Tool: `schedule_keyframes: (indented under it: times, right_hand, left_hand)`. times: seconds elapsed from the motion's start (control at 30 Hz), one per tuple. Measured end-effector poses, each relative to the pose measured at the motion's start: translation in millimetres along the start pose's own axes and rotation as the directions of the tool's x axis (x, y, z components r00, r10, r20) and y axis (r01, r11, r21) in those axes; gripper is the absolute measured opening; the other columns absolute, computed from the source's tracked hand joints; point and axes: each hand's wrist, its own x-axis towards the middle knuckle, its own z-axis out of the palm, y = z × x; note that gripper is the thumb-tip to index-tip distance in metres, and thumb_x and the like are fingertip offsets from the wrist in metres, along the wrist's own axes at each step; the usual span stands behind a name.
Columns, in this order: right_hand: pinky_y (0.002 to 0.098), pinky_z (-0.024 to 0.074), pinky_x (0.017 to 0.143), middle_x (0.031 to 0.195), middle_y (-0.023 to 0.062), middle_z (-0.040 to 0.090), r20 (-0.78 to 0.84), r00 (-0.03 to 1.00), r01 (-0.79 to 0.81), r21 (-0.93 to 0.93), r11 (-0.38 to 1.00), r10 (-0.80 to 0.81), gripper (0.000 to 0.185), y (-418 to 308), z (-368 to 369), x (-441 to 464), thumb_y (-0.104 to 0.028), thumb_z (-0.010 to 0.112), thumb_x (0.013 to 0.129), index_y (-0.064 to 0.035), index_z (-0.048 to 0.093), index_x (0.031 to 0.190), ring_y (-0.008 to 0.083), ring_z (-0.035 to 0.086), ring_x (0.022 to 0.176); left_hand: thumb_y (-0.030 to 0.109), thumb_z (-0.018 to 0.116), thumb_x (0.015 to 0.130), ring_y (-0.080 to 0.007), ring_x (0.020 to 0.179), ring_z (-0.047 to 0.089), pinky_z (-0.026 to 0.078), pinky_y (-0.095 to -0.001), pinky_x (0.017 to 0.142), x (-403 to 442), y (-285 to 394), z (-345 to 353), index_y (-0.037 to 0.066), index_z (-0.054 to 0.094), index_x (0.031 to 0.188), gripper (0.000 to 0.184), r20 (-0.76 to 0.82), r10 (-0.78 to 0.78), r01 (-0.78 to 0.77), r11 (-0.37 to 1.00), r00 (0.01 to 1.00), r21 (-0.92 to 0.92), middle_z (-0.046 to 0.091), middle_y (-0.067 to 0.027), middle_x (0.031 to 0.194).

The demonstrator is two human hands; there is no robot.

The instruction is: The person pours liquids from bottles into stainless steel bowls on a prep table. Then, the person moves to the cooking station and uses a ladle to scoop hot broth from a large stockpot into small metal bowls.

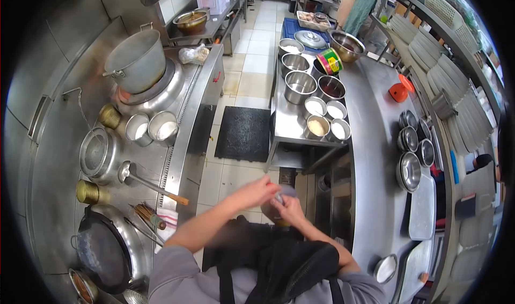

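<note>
Closed on the top of a blurred package (274, 211), a cook's right hand (291, 208) grips it above the tiled floor, in the aisle short of the near edge of a stainless-steel table (278, 122). The left hand (259, 190) meets it with bent fingers, their hold unclear. A metal pot of white contents (339, 130) sits at the table's near right corner, beside one of pale yellow grains (317, 127).

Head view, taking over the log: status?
Right hand gripping blurred item, type unclear. Left hand close above, grip unclear. Nothing visible blocking either hand.
</note>
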Motion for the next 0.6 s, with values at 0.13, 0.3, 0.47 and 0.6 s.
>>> schedule_keyframes:
  times: [0.13,0.3,0.47,0.6]
  right_hand:
    - [0.0424,0.0457,0.060,0.068,0.0222,0.060,0.028,0.999,-0.016,-0.071,0.997,0.018,0.043,-61.2,-16.7,31.9,-0.039,0.066,0.090,0.0018,0.061,0.078,0.0324,0.059,0.060]
    - [0.0410,0.0445,0.058,0.064,0.0196,0.060,-0.091,0.995,0.041,0.070,0.997,-0.034,0.040,-105.8,-16.9,88.4,-0.037,0.067,0.090,0.0015,0.064,0.080,0.0260,0.058,0.057]
    - [0.0326,0.0448,0.059,0.063,0.0059,0.060,-0.014,0.994,-0.105,0.248,0.963,0.112,0.039,-111.5,-19.8,174.3,-0.036,0.065,0.093,0.0013,0.066,0.081,0.0093,0.052,0.062]
    - [0.0329,0.0444,0.058,0.066,0.0057,0.061,-0.067,0.997,0.006,0.445,0.895,0.026,0.037,-127.3,-23.4,246.2,-0.035,0.067,0.092,0.0006,0.067,0.082,0.0094,0.052,0.063]
  left_hand:
    - [0.036,0.063,0.090,-0.0335,0.077,0.066,0.056,-0.0428,0.065,16.4,-24.6,-48.5,0.009,0.058,0.106,0.031,0.006,0.031,-0.031,0.986,1.000,0.166,0.059,-0.0128,0.094]
    - [0.038,0.067,0.086,-0.0293,0.056,0.065,0.053,-0.0391,0.048,60.7,-67.0,-84.0,0.007,0.055,0.086,0.033,-0.221,0.108,-0.027,0.941,0.969,0.338,0.063,-0.0089,0.066]
    - [0.038,0.072,0.082,-0.0278,0.056,0.064,0.051,-0.0383,0.049,122.0,-116.0,-119.8,0.008,0.054,0.077,0.035,-0.344,0.080,0.068,0.915,0.936,0.397,0.060,-0.0073,0.062]
    - [0.039,0.074,0.081,-0.0304,0.087,0.065,0.053,-0.0420,0.073,168.8,-144.4,-184.7,0.007,0.063,0.096,0.038,-0.099,-0.092,0.112,0.968,0.991,0.223,0.063,-0.0109,0.095]
